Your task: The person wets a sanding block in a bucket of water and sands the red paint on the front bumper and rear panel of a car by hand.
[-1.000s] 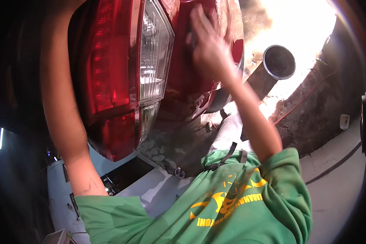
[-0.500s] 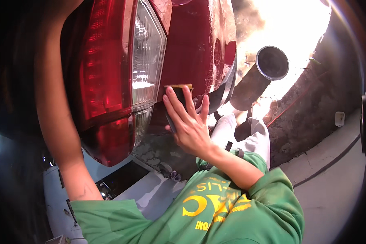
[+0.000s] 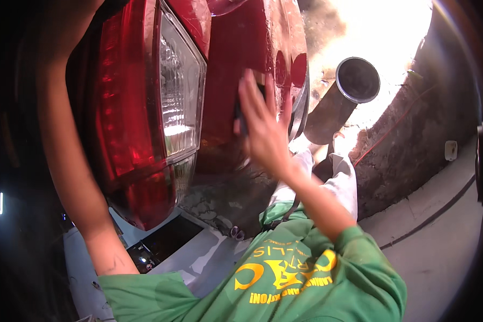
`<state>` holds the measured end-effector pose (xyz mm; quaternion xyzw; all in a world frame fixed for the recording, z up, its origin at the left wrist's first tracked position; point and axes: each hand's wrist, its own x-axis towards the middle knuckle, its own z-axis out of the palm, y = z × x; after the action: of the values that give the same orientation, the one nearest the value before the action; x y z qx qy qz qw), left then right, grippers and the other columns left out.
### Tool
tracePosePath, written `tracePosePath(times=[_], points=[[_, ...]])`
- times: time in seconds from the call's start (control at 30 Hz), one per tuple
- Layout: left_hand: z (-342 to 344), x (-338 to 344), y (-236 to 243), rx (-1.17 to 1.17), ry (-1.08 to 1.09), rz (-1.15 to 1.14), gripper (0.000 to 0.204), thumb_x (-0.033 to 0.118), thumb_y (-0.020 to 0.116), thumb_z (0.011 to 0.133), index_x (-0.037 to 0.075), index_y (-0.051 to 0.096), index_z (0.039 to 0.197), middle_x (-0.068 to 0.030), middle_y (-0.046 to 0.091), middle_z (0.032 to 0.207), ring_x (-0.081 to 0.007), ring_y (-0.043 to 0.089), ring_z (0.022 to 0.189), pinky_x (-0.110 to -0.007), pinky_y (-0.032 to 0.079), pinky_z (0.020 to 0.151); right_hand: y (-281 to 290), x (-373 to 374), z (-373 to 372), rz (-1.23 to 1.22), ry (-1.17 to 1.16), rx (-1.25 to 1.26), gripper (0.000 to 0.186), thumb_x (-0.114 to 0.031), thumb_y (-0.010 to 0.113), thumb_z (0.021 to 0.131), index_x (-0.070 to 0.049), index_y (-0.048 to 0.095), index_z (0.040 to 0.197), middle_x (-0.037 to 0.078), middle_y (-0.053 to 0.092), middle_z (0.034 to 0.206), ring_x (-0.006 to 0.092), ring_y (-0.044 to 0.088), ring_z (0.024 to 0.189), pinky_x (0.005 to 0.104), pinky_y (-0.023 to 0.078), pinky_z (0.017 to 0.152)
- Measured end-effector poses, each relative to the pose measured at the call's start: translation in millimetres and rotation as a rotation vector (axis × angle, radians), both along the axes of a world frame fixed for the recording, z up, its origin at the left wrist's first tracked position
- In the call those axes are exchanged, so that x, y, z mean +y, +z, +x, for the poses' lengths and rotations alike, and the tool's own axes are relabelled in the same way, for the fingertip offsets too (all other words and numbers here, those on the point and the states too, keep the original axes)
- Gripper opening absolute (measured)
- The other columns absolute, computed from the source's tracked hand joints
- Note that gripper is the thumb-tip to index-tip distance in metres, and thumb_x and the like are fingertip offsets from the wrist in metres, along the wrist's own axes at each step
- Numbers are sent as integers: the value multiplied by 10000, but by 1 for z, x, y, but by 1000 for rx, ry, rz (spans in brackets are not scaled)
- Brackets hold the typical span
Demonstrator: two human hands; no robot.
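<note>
My right hand (image 3: 268,134), slightly smeared by motion, lies along a dark block-like pad (image 3: 260,79) with a yellowish edge. Its long fingers stretch over the pad, pressing it to the glossy red car body panel (image 3: 228,70). Left of that panel is the tail light (image 3: 121,102), red with a clear section (image 3: 180,91) beside it. My left forearm (image 3: 72,155) rises past the light's outer side; the hand at its end passes beyond the top edge and is out of sight.
A dark, open-topped cylinder (image 3: 358,80) stands on the brightly lit ground near my feet. A thin red cord (image 3: 386,137) crosses the rough floor. Behind my left arm is a pale vehicle (image 3: 172,268); a whitish curved surface (image 3: 429,236) lies at the right.
My right hand has moved with the pad up and to the right across the red panel. The car's tail light sits slightly further left in view.
</note>
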<state>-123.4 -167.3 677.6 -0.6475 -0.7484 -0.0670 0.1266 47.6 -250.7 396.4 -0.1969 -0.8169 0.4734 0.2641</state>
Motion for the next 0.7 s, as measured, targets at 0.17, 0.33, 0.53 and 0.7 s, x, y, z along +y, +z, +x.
tracePosePath(times=[0.17,0.33,0.53,0.7], points=[[-66,19,-5,-520,-107,21,358,-49,716,764,51,631,1097,-8,638,996,-111,611,966,-279,494,887,-30,114,-84,-19,-218,91,614,-329,466,1014,-6,357,1524,157,296,1630,458,218,1499,726,120,1144],[1,7,-6,-48,-55,34,374,-46,731,747,58,636,1093,-6,641,984,-110,612,960,-279,493,887,9,-10,29,-94,72,-55,673,-250,593,934,-3,384,1524,142,242,1659,406,152,1543,700,-9,1154],[-6,18,-13,-102,-41,46,367,-43,723,761,67,635,1101,-4,644,990,-98,613,959,-266,495,874,-29,147,-110,7,-195,240,584,-289,479,1004,-15,376,1508,151,297,1629,464,231,1491,725,179,1142],[-10,5,6,-65,0,5,354,-44,708,783,73,632,1108,-1,647,995,-86,614,955,-250,499,856,18,-2,-6,-81,3,56,679,-256,601,925,-6,394,1520,148,243,1656,412,156,1539,709,94,1147]])
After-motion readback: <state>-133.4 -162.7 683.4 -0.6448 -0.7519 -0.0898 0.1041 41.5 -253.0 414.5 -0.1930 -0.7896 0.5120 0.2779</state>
